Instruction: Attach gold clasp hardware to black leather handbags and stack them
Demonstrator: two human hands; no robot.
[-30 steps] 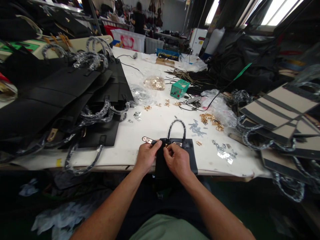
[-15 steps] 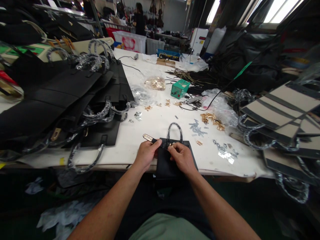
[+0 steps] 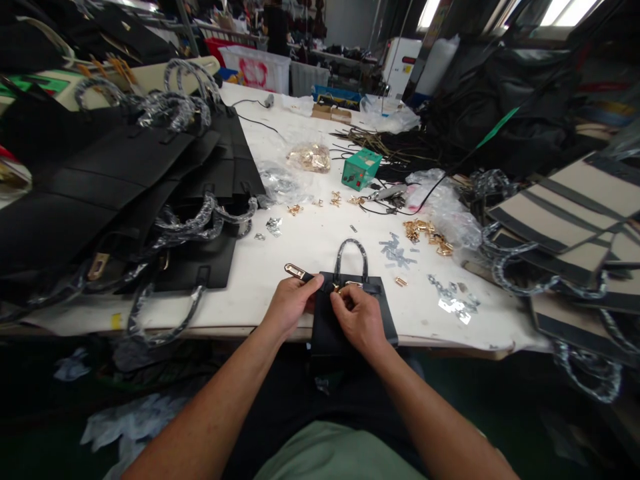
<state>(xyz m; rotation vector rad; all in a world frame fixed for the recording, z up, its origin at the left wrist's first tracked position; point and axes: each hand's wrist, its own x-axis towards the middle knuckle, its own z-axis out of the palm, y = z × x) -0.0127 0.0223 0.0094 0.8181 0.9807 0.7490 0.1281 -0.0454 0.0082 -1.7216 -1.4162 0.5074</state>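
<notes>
A small black handbag (image 3: 326,333) leans at the table's front edge, its plastic-wrapped handle (image 3: 366,257) standing up at the back. My left hand (image 3: 290,305) pinches a black strap at the bag's upper left. The strap's gold-framed end (image 3: 295,271) sticks out to the left beyond my thumb. My right hand (image 3: 364,319) is closed over the bag's front, thumb and fingertips pressed together at a small gold fitting (image 3: 337,288). The fitting's exact shape is mostly hidden by my fingers. Another shiny gold piece shows just above my right knuckles.
Black bags with wrapped handles (image 3: 170,320) are piled on the left. Beige-and-black panels (image 3: 565,227) are stacked right. Loose gold fittings (image 3: 425,233) and silver plates (image 3: 395,250) lie on the white table (image 3: 300,240). Behind them are a green box (image 3: 361,169) and black cords.
My right fingertips have shifted slightly left and down on the bag's front, uncovering more gold above the knuckles. My left hand keeps its hold on the strap. The view has tilted slightly.
</notes>
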